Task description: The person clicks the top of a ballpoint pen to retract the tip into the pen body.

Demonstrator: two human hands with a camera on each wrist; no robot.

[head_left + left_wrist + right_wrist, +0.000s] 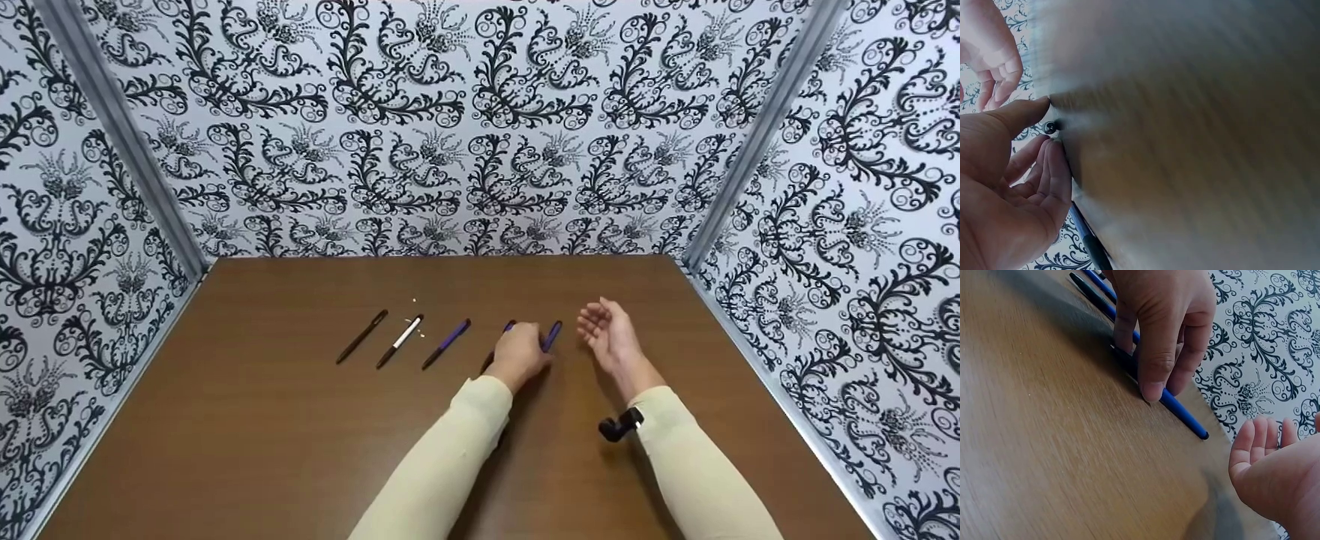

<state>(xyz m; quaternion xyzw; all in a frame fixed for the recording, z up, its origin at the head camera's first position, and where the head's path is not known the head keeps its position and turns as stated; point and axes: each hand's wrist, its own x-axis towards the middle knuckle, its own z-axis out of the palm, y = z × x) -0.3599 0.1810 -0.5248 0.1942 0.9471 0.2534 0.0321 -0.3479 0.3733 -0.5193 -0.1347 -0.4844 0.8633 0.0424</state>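
Observation:
My left hand (519, 351) is lowered over the rightmost pen (553, 335), a blue one with a black end. Its thumb and fingers sit on either side of the barrel, curled round it close to the table, as the right wrist view shows. In the left wrist view the pen's round black end (1050, 127) appears between thumb and fingertips. Another blue pen (511, 325) lies just left of this hand, partly hidden by it. To the right, my right hand (611, 337) is held with its palm turned inward and fingers loosely bent, holding nothing.
Left of the hands, a blue-purple pen (448, 343), a white-and-black pen (400, 341) and a black pen (363, 337) lie slanted in a row on the brown table (247, 420). Small white bits (421, 335) lie near them. Patterned walls (420, 150) enclose the table's back and sides.

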